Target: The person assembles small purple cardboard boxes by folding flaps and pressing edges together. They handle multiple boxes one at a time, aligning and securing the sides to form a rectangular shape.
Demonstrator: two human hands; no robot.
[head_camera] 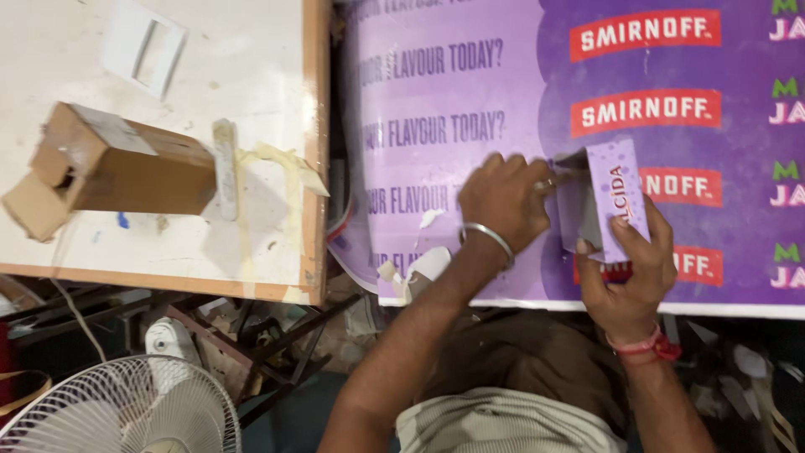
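Observation:
My right hand (627, 277) grips a small purple carton (619, 197) from below, thumb on its front face, and holds it upright over the purple printed banner (470, 92). The carton's top end is open and a grey inner flap (572, 159) sticks out to the left. My left hand (503, 201), with a metal bangle on the wrist, has its fingers curled and its fingertips pinched at that flap. I cannot see what is inside the carton.
A white-topped wooden table (314, 126) at the left carries a brown cardboard box (126, 168), a white switch plate (144, 49) and strips of tape. A white fan (126, 411) stands at the bottom left. Paper scraps (415, 268) lie at the banner's near edge.

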